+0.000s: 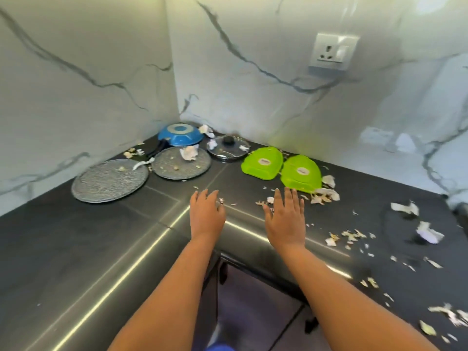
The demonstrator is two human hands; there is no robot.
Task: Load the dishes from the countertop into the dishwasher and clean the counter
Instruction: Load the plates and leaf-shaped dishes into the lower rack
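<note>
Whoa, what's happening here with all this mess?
A person is reaching both hands out over a dark countertop, holding nothing: left hand, right hand, both open. Ahead wait two round metal plates, an upside-down blue pan, a glass lid and two green dishes. Papery scraps lie scattered everywhere. Nothing looks loaded yet.

A: Any words legible here?
B: None. Each green container (262,160) (300,173) bears a white oval label, but its print is too blurred.
A: And the wall socket (333,51) at one o'clock?
B: No markings legible.
</note>
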